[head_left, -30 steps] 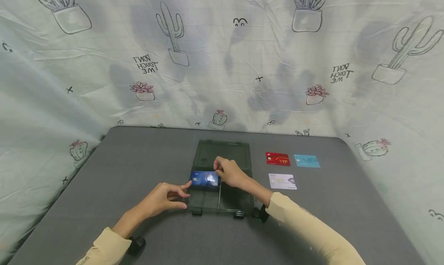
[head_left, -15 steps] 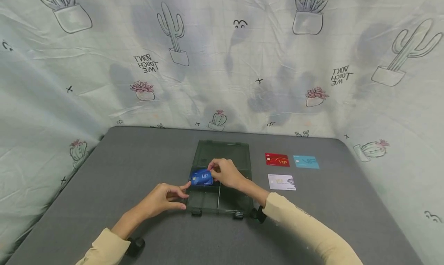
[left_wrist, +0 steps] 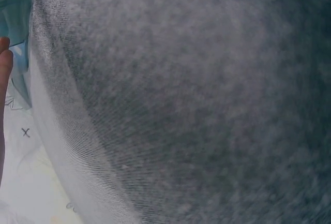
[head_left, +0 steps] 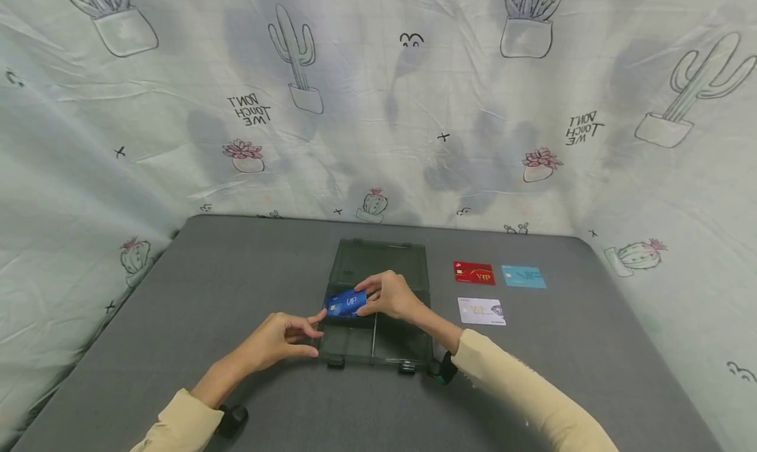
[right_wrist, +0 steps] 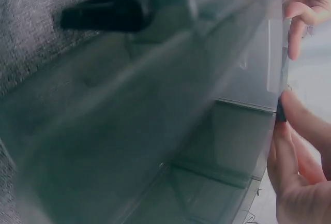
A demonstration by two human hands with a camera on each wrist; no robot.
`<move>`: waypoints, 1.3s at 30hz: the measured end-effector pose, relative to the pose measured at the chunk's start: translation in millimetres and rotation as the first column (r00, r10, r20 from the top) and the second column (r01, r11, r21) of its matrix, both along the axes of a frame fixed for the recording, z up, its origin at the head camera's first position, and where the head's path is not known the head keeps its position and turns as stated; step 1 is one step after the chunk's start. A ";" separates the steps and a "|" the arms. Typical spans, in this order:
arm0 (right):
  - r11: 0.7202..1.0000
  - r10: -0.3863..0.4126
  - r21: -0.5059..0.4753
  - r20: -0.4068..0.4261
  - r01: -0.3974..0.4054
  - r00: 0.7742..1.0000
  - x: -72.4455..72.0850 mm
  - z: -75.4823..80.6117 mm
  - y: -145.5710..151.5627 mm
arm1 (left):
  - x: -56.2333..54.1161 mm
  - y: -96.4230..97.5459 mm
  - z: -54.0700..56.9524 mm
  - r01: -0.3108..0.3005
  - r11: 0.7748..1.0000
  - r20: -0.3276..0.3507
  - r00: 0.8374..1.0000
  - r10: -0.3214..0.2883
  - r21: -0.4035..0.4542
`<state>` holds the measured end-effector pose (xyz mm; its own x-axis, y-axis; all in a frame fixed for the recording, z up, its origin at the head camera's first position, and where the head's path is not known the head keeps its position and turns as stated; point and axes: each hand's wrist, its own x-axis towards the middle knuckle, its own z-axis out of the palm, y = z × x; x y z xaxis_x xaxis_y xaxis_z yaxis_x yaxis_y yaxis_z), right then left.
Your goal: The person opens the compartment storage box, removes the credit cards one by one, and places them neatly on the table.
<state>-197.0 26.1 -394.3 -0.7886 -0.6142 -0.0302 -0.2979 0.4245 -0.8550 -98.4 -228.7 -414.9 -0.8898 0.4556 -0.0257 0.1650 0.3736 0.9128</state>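
In the head view an open dark green, see-through box [head_left: 383, 257] lies on the table, its lid folded back. My right hand [head_left: 393, 297] pinches a blue VIP card [head_left: 343, 303] by its right end. The card is tilted over the box's back left compartment. My left hand [head_left: 282, 338] touches the box's left side with its fingertips, fingers loosely spread. In the right wrist view my right hand [right_wrist: 304, 169] holds the card's dark edge [right_wrist: 281, 109] between thumb and fingers. Only a sliver of my left hand [left_wrist: 4, 74] shows in the left wrist view.
To the right of the box lie a red card [head_left: 474, 273], a light blue card [head_left: 524, 276] and a white card [head_left: 481, 311]. Two dark latches, one of them the right latch [head_left: 407, 367], stick out from the box's front edge. A cactus-print cloth [head_left: 378, 110] hangs behind the table.
The blue card has gone from lying flat to tilted, shifting slightly left. My right hand has moved a little left and now grips its end between thumb and fingers. My left hand stays put.
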 end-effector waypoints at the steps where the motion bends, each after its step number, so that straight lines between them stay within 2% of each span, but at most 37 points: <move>1: 1.000 -0.012 -0.010 0.005 0.012 1.000 0.6 0.2 0.6 | 0.2 0.1 0.0 0.000 1.000 0.002 1.000 0.000 0.001; 7: 0.991 -0.115 -0.059 0.099 0.121 0.988 1.6 3.8 6.5 | 1.2 0.8 -1.0 0.003 1.000 0.008 1.000 -0.003 -0.005; 10: 0.984 -0.139 -0.089 0.162 0.155 0.977 0.9 5.2 11.0 | 1.0 0.8 -2.1 0.000 1.000 0.005 1.000 0.000 -0.011; 13: 0.981 -0.137 -0.110 0.186 0.159 0.973 0.9 5.8 16.3 | 0.5 1.4 -2.6 -0.008 1.000 0.007 1.000 0.008 -0.016; 21: 0.976 -0.040 -0.197 0.241 0.089 0.970 2.0 5.3 30.2 | -0.3 -0.1 -2.5 -0.001 1.000 -0.003 1.000 0.001 -0.004; 25: 0.981 -0.031 -0.182 0.217 0.071 0.976 4.4 4.5 38.4 | 0.0 -0.8 -1.5 0.003 1.000 -0.007 1.000 -0.004 -0.003; 31: 0.983 -0.018 -0.175 0.234 0.061 0.972 8.8 -0.3 55.0 | 0.1 -0.9 -2.8 0.017 1.000 -0.035 0.999 -0.017 0.000; 35: 0.979 0.001 -0.199 0.260 0.052 0.966 11.0 -2.0 68.5 | 0.3 -1.8 -4.4 0.026 1.000 -0.054 0.998 -0.026 0.004; 39: 0.970 0.035 -0.237 0.321 0.045 0.946 13.4 -2.5 82.5 | 0.8 -1.9 -3.1 0.022 1.000 -0.039 0.999 -0.021 0.003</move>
<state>-183.6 108.6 -396.8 -0.7643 -0.6305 -0.1355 0.0109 0.1975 -0.9802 -97.6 -230.6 -418.0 -0.8801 0.4747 0.0106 0.2087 0.3667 0.9066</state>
